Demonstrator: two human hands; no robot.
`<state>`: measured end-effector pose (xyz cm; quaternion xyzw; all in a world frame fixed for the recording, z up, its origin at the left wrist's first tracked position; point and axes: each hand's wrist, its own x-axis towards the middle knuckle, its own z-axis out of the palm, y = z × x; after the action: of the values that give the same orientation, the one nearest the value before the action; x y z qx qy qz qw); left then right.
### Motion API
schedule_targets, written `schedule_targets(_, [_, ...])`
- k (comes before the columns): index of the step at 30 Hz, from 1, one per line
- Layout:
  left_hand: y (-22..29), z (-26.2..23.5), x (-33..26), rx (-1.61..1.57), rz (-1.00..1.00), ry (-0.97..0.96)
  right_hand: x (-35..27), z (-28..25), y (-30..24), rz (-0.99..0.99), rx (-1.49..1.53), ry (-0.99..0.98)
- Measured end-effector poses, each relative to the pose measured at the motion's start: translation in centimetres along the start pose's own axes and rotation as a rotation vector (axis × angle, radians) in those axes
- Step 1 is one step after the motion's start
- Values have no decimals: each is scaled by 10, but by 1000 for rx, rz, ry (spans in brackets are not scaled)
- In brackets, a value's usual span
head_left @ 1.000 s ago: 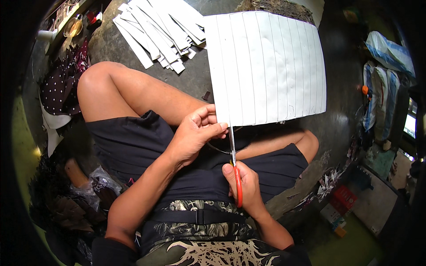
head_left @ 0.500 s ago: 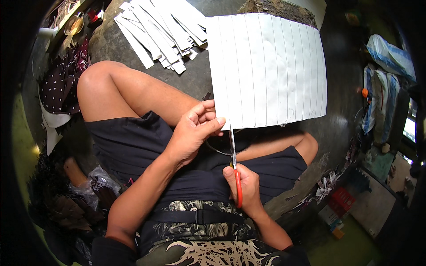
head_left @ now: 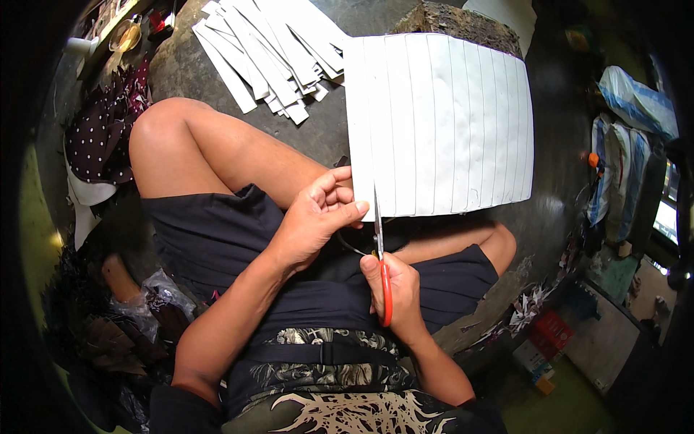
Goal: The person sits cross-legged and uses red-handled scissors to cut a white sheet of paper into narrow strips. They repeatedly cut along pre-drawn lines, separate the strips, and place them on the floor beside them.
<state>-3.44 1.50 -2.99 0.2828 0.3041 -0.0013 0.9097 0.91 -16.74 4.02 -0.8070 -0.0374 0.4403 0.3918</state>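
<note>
A white sheet [head_left: 448, 130] ruled with several dark lengthwise lines spreads out above my crossed legs. My left hand [head_left: 316, 215] pinches its lower left corner between thumb and fingers. In my right hand [head_left: 400, 293] is a pair of scissors [head_left: 385, 289] with red handles. Their blades point away from me and reach into the sheet's near edge, close to the leftmost line, just right of my left thumb. The far ends of the blades are partly hidden by the sheet.
Cut white strips [head_left: 264, 58] lie in a loose pile on the dark floor at the far left. A rough wooden block [head_left: 459, 25] stands behind the sheet. Polka-dot fabric [head_left: 97, 152] is at the left, and blue-and-white sacks [head_left: 625, 173] are at the right.
The scissors and my right hand have moved slightly up and left in the picture, the blades further into the sheet. The sheet's near edge sits a little lower.
</note>
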Motion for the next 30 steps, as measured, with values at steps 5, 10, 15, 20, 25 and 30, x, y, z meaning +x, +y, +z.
schedule_targets(5, [7,2,10,-71,44,90,0,0,-5,9,-25,5])
schedule_targets(10, [8,-2,12,-3,58,71,19,0,-9,-48,-117,-25])
schedule_targets(15, [8,-6,11,-27,78,38,31,5,-15,-48,-59,-11])
schedule_targets(20, [8,-7,11,-45,83,38,26,3,-25,39,4,-28])
schedule_targets(25, [9,-8,9,-55,60,46,44,4,-30,-45,-49,-11])
schedule_targets(30, [11,-8,8,-55,77,40,55,9,-37,-80,-34,3])
